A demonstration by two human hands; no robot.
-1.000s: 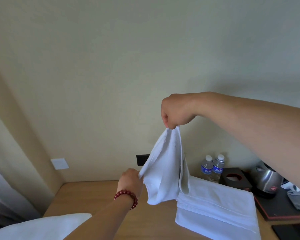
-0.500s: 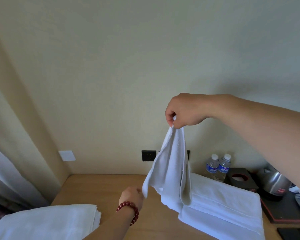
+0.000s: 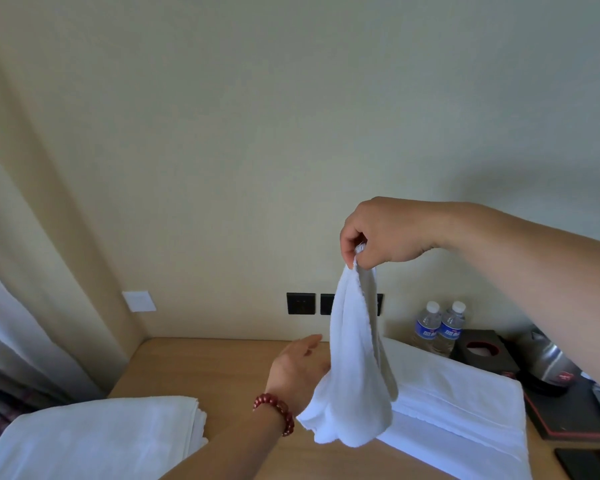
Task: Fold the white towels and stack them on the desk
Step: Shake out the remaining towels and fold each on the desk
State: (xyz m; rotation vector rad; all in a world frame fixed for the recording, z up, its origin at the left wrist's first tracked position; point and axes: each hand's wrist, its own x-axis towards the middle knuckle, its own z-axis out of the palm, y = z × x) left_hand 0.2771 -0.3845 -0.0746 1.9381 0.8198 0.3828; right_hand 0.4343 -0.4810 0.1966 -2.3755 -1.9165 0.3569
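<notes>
My right hand [image 3: 388, 233] pinches the top of a small white towel [image 3: 354, 375], which hangs limp above the wooden desk [image 3: 222, 368]. My left hand [image 3: 295, 372], with a red bead bracelet on its wrist, is at the towel's left edge. Its thumb is straight and its fingertips touch the cloth or pass behind it. The towel's lower corner hangs free below that hand. A larger folded white towel [image 3: 465, 403] lies on the desk at the right, behind the hanging one. Another folded white towel stack [image 3: 101, 434] lies at the lower left.
Two water bottles [image 3: 440, 327], a dark tissue box [image 3: 482, 351] and a steel kettle [image 3: 548, 362] on a black tray [image 3: 575, 420] stand at the back right. Black wall sockets [image 3: 300, 303] sit above the desk. A curtain [image 3: 14, 341] hangs at the left.
My left hand has let go of the towel's lower corner and opened beside the cloth. The towel now hangs narrower from my right hand. The view has tilted down, showing more of the left stack.
</notes>
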